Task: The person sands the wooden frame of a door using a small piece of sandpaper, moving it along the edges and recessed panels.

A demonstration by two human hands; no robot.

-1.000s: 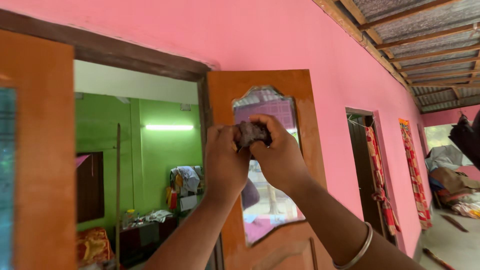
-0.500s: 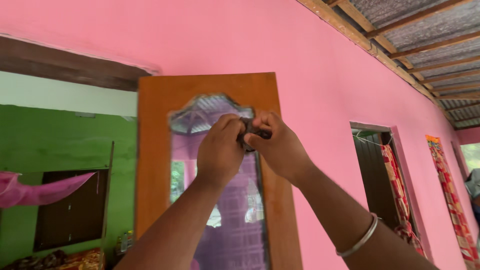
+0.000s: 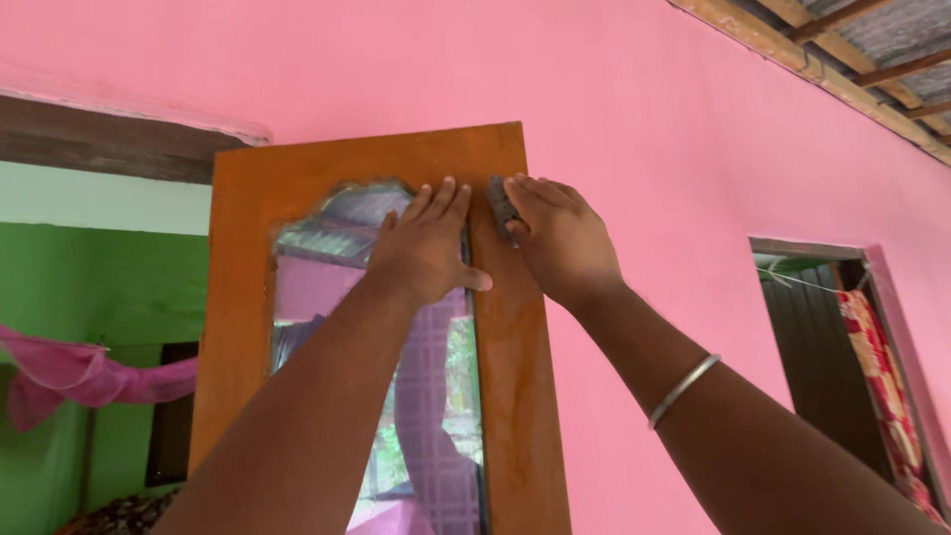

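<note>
My left hand (image 3: 428, 243) lies flat and open on the orange shutter (image 3: 515, 396) by its glass pane (image 3: 426, 416); my right hand (image 3: 560, 238) presses a dark sanding pad (image 3: 502, 206) against the frame's top, pink wall (image 3: 644, 99) behind.

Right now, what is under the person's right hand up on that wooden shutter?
Under the right hand a small dark, rough piece sticks out, pressed on the orange wooden shutter. The palm covers the rest of it, so its full shape cannot be seen.

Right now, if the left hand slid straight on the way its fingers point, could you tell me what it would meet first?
The left hand lies flat on the shutter, fingers pointing up. It would probably cross the wooden top rail, then reach the shutter's upper edge and the pink wall behind; depth is unclear.
</note>
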